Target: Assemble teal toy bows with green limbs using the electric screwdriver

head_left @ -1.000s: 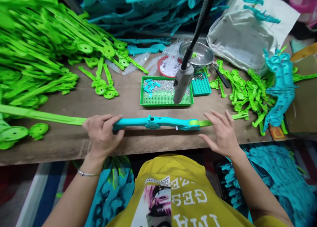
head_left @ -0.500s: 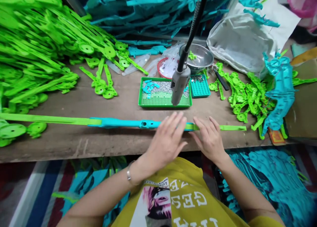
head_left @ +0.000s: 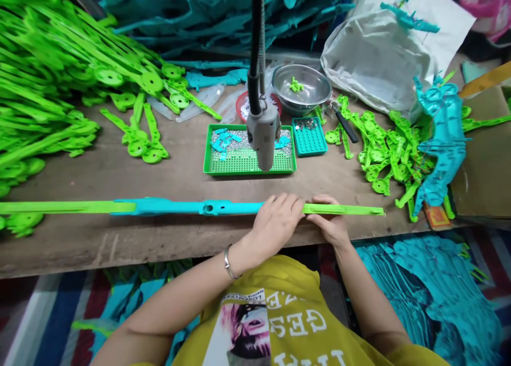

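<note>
A long assembly lies across the table's front part: a blue middle piece (head_left: 183, 207) with a green bar (head_left: 67, 207) at its left end and a shorter green bar (head_left: 351, 210) at its right end. My left hand (head_left: 277, 223) is wrapped over the right end of the blue piece, where it meets the green bar. Just right of it, my right hand (head_left: 330, 222) grips the short green bar, with some fingers behind it and the thumb at the near side.
A screwdriver tool (head_left: 264, 139) hangs over a green tray (head_left: 247, 166) of small metal parts. Beyond are a teal tray (head_left: 310, 142) and a metal bowl (head_left: 301, 89). Green parts (head_left: 48, 73) pile up at left, more green parts (head_left: 385, 153) at right.
My left hand has closed over the blue piece, and my right hand has moved down around the short green bar. The camera view has shifted slightly, and the hanging tool looks more upright.
</note>
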Available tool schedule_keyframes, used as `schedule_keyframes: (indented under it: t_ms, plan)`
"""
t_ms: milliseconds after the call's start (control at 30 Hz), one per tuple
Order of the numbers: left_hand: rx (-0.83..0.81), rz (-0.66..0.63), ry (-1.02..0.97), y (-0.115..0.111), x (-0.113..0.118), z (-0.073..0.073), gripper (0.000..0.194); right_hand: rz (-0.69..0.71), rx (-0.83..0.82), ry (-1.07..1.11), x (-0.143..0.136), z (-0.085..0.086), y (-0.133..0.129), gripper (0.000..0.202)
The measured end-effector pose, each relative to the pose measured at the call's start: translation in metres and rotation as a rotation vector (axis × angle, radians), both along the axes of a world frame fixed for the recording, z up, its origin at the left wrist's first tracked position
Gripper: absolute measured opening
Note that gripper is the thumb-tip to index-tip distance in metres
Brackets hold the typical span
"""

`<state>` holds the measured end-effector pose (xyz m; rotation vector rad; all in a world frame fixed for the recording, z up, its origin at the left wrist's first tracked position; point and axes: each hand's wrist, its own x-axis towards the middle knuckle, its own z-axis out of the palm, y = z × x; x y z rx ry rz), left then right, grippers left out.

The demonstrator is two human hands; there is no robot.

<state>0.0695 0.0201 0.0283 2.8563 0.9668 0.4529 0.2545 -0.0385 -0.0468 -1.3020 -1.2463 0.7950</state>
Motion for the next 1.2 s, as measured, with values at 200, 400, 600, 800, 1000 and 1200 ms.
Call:
schedule_keyframes:
  t_ms: [200, 400, 600, 800, 1000, 1200]
  plan:
    - [0.111, -0.05, -0.032, -0.002, 0.003, -0.01, 0.011, 0.038, 0.03, -0.017, 0.003, 0.013, 0.009, 0.023]
    - [0.124, -0.058, -0.005, 0.004, 0.003, -0.008, 0.013, 0.028, -0.028, 0.015, 0.001, 0.014, 0.008, 0.028]
    - [0.077, -0.01, 0.059, 0.004, 0.01, 0.004, 0.015, -0.022, 0.083, 0.035, 0.028, 0.024, 0.0, 0.046]
    - [0.102, -0.115, -0.118, 0.002, 0.034, -0.005, 0.014, 0.066, 0.097, -0.2, 0.044, 0.045, -0.002, 0.02]
    - [0.146, -0.147, -0.245, 0.004, 0.039, -0.017, 0.024, 0.053, 0.121, -0.202, 0.037, 0.052, 0.001, 0.011]
    - [0.14, -0.139, -0.24, 0.005, 0.036, -0.015, 0.028, 0.121, 0.114, -0.101, 0.042, 0.052, -0.001, 0.021]
